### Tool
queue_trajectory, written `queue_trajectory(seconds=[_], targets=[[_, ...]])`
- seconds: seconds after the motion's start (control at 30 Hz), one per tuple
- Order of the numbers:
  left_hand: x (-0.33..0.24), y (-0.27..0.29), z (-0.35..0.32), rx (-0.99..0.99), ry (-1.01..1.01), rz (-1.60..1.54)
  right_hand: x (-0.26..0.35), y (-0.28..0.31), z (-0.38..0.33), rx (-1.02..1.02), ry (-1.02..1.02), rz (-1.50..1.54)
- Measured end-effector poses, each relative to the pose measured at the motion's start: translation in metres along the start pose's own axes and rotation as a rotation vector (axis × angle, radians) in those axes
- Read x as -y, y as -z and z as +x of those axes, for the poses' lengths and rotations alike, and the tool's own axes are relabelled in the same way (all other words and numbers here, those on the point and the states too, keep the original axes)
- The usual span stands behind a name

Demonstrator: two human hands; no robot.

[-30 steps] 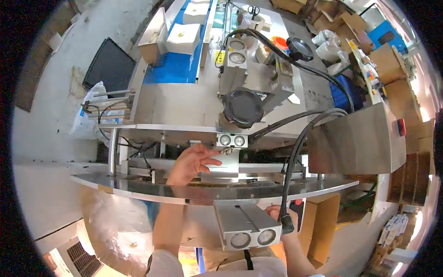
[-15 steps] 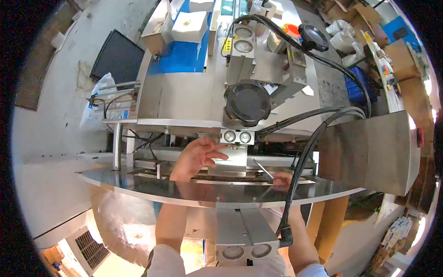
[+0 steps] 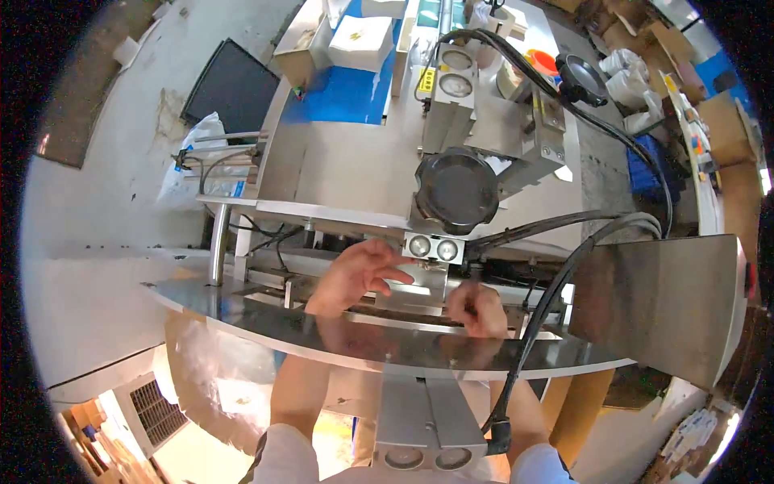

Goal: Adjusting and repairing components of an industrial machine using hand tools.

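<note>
Head view: left hand (image 3: 363,274) is spread out at the near left of the small silver block (image 3: 433,248); right hand (image 3: 479,310) curls, but I cannot tell if it holds anything; a slip could scrape the left one.

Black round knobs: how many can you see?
2: one large black knob just above the picture's centre, another black knob at the upper right. Others may be hidden.
</note>
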State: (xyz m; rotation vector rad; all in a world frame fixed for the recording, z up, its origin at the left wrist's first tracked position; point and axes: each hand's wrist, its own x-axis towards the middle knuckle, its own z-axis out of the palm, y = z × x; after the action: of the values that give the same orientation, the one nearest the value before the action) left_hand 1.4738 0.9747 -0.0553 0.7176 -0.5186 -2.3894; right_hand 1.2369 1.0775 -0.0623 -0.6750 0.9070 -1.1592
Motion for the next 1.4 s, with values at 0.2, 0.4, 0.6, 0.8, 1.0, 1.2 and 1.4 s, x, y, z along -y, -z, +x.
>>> queue_trajectory(seconds=[0.2,0.4,0.6,0.8,1.0,1.2,1.4], targets=[[0.001,0.001,-0.003,-0.025,-0.011,-0.015,0.014,-0.018,-0.012,-0.109,-0.124,-0.451],[0.0,0.0,0.001,-0.007,-0.004,-0.007,-0.014,0.0,-0.016,-0.131,-0.193,-0.328],[0.004,0.009,0.004,-0.01,-0.013,-0.006,-0.042,-0.002,-0.007,-0.026,-0.103,-0.123],[0.003,0.0,0.0,-0.018,-0.022,-0.015,-0.036,-0.003,0.0,0.117,-0.492,0.331],[0.005,0.006,0.0,-0.032,-0.024,-0.003,-0.014,-0.02,0.01,0.158,-0.533,0.244],[0.001,0.001,0.002,-0.015,-0.038,-0.051,-0.03,-0.018,0.009,0.167,-0.266,-0.003],[-0.001,0.006,-0.001,-0.059,-0.01,-0.048,-0.013,-0.03,0.011,0.047,-0.468,-0.196]])
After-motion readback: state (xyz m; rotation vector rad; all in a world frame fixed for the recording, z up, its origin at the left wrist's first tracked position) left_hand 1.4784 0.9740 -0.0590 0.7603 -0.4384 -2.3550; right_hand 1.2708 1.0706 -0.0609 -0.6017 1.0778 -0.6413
